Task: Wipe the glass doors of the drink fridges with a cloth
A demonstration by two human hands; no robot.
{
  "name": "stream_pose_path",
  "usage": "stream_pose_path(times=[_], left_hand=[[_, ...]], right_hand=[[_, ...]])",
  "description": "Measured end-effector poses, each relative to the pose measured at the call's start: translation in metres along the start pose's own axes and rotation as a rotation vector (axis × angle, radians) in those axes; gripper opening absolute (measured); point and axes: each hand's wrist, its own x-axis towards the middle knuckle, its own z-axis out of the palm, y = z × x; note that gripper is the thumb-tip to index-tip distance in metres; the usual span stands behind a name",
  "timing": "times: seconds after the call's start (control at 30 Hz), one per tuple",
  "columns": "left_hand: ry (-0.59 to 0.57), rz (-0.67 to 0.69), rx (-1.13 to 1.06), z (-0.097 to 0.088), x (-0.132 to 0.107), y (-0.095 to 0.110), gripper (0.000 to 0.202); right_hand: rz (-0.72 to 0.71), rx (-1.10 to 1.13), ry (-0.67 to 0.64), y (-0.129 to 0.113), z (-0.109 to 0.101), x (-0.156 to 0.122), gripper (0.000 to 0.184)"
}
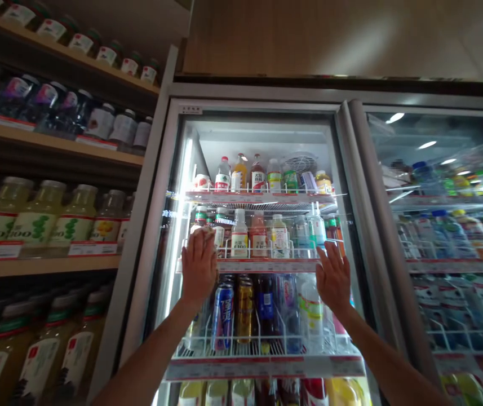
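Note:
My left hand (199, 268) is raised in front of the left side of a lit glass-door drinks fridge (262, 265), fingers stretched upward and palm toward the glass. A tan, mottled patch edges that hand; whether it is a cloth or a reflection is unclear. Farther right, my right hand (334, 276) is also held up with its palm to the door, fingers extended and slightly apart, nothing seen in it. Between the hands, behind the glass, stand a white-labelled bottle (239, 234), a blue can (223, 316) and a gold can (245, 310).
Wooden shelves (47, 265) with rows of juice bottles stand close on the left. A second glass-door fridge (448, 225) adjoins on the right, past the metal door frame (376, 225). Wood panelling (309, 39) runs above.

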Motion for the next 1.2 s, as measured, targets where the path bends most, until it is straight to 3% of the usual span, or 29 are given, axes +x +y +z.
stream_pose_path(times=[0.03,0.13,0.17,0.2,0.3,0.33,0.37,0.47,0.5,0.53,0.57,0.67,0.7,0.83,0.87,0.97,1.1,1.2], left_hand=[[-0.009,0.050,-0.009,0.001,0.000,0.003,0.052],[-0.108,0.467,-0.088,0.004,-0.005,0.015,0.051],[-0.124,0.525,-0.101,0.006,-0.006,0.018,0.050],[-0.119,0.493,-0.100,0.006,-0.005,0.019,0.048],[-0.030,0.095,-0.045,0.007,0.000,0.020,0.046],[-0.010,0.029,-0.038,0.007,0.002,0.021,0.046],[-0.009,0.061,-0.047,0.007,0.003,0.024,0.047],[-0.104,0.513,-0.120,0.007,0.003,0.034,0.048],[-0.134,0.609,-0.131,0.008,0.005,0.036,0.048],[-0.146,0.608,-0.127,0.009,0.008,0.037,0.047],[-0.141,0.512,-0.109,0.010,0.011,0.036,0.046],[-0.074,0.113,-0.049,0.013,0.018,0.038,0.045],[-0.068,0.106,-0.055,0.013,0.017,0.042,0.045],[-0.165,0.484,-0.205,0.013,0.005,0.066,0.051],[-0.182,0.465,-0.243,0.014,0.004,0.071,0.054],[-0.145,0.189,-0.367,0.020,0.011,0.083,0.064],[-0.027,0.074,-0.470,0.032,0.025,0.097,0.068],[-0.046,0.051,-0.430,0.031,0.022,0.095,0.066]], right_hand=[[0.003,0.002,-0.001,0.000,0.000,0.000,0.051],[0.018,0.008,-0.012,-0.001,-0.001,0.000,0.050],[0.024,0.009,-0.016,-0.001,-0.001,0.000,0.050],[0.030,0.009,-0.021,-0.002,-0.001,0.000,0.050],[0.040,0.008,-0.027,-0.002,-0.001,0.000,0.050],[0.041,0.009,-0.029,-0.002,-0.001,0.000,0.050],[0.043,0.010,-0.030,-0.002,-0.001,0.000,0.049],[0.042,0.010,-0.035,-0.002,-0.001,0.000,0.049],[0.040,0.009,-0.036,-0.002,-0.002,0.000,0.049],[0.037,0.008,-0.036,-0.002,-0.002,0.000,0.050],[0.036,0.008,-0.036,-0.002,-0.002,0.001,0.050],[0.035,0.007,-0.038,-0.002,-0.002,0.001,0.051],[0.034,0.006,-0.037,-0.002,-0.002,0.001,0.051],[0.020,0.004,-0.028,0.002,0.000,-0.001,0.049],[0.017,0.010,-0.033,0.003,0.000,-0.001,0.049],[0.043,0.036,-0.018,-0.004,-0.006,0.004,0.047],[0.006,0.318,0.030,-0.051,-0.019,0.021,0.049],[0.006,0.605,-0.088,-0.102,-0.019,0.037,0.049]])
